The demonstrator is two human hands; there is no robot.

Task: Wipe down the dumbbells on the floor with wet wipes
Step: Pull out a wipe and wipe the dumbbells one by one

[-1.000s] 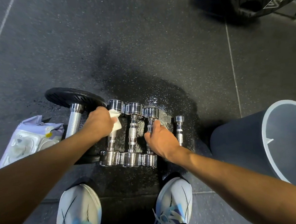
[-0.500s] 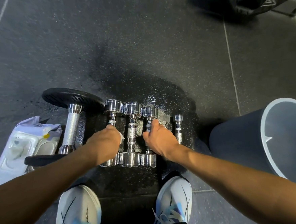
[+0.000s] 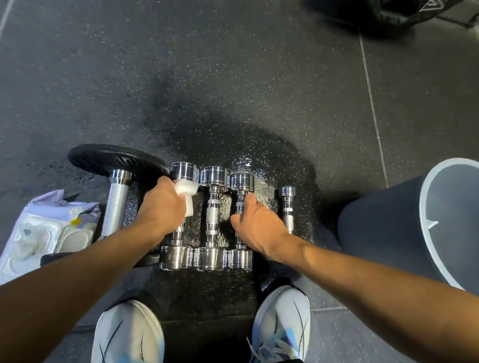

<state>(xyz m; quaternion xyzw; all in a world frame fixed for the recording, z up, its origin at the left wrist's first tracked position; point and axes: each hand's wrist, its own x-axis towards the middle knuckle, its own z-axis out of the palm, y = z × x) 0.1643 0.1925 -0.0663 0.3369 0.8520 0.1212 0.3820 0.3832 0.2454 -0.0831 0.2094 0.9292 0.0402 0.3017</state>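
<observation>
L fingers: curled tight on 1 white wipe [image 3: 186, 192], pressing it to the handle of the 1st chrome dumbbell [image 3: 177, 256], just below its far head.
R fingers: curled over the handle of the 3rd chrome dumbbell [image 3: 241, 181], holding it.
L hand [image 3: 160, 206]: knuckles up, forearm in from lower left.
R hand [image 3: 254, 222]: palm down, forearm in from lower right.
Dumbbells: 5 total, side by side, handles running away from the person. 4 chrome: 3 mid-size w/ near heads touching, incl. 2nd chrome dumbbell [image 3: 212, 220], plus 1 small dumbbell [image 3: 288, 212] apart on the right. 1 big dumbbell [image 3: 116, 204] w/ black plates, far left.
Containers: 2. Wipes pack [image 3: 38, 238] left of the big one, contents can't tell. Grey bin [image 3: 378, 234] on the right, mouth toward cam, only inner wall shows.
Floor [image 3: 224, 69]: dark tiles, wet patch [image 3: 259, 157] under the chrome set.
Shoes: 2, white w/ blue, left shoe [image 3: 128, 345] and right shoe [image 3: 282, 320], below the dumbbells.
</observation>
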